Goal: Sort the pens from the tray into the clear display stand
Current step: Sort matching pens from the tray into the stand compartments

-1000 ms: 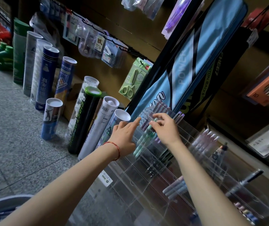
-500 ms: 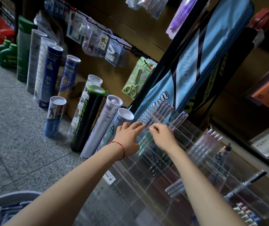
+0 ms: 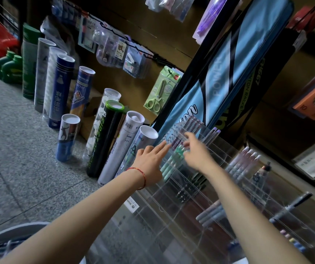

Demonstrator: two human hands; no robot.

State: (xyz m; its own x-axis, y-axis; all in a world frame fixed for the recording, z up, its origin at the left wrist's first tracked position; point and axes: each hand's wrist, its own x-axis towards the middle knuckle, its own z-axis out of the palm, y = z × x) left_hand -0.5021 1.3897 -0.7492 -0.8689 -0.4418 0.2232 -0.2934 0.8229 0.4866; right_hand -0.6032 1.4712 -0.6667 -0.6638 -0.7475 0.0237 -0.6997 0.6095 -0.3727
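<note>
Both hands up at the far upper corner of the clear display stand (image 3: pixel 206 189), close together but not touching.

Left hand (image 3: pixel 150 161): red string at the wrist, fingers loosely spread, index finger stretched toward the pens, nothing held.

Right hand (image 3: pixel 195 153): blurred, fingers reaching into the slots among the purple pens (image 3: pixel 190 126); whether anything is pinched there, cannot tell.

Mint-green pens (image 3: pixel 172 159) lying in the slot between and just below the two hands. More pens elsewhere in the stand: pale pink ones (image 3: pixel 245 160) to the right, grey-lilac ones (image 3: pixel 211 213) lower down, one dark pen (image 3: pixel 294 204) near the right edge.

Tray (image 3: pixel 9 231) only as a pale rim at the bottom left, under the left forearm, with a few pens dimly inside.

Tall tubes (image 3: pixel 112 138) standing on the floor to the left of the stand, a blue racket bag (image 3: pixel 235 60) leaning behind it.
</note>
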